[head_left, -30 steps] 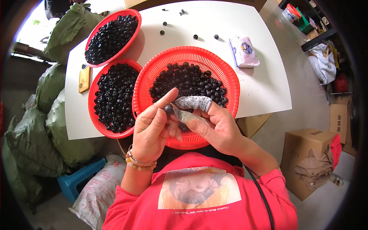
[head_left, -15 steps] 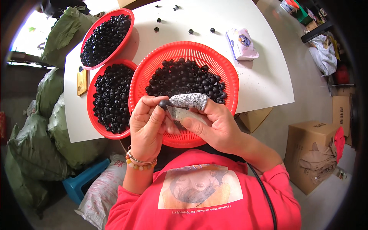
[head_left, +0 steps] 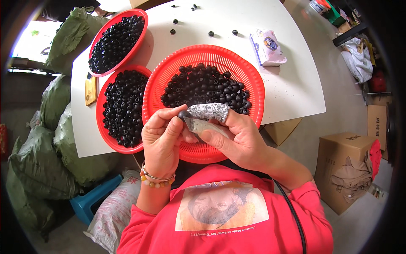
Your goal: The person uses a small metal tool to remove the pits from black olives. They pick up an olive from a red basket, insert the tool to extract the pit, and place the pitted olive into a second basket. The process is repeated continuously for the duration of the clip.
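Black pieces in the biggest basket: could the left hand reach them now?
Probably yes: the left hand is close and the red basket is open, though that hand holds one black piece.

bright white light (head_left: 27,42) is pouring in top-left | curved white table (head_left: 294,91) is kinda glowing | smooth grey floor (head_left: 338,101) is stretching rightward

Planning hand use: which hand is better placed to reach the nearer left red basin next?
Probably the left hand: it is nearer that red basin; the right hand grips a translucent piece.
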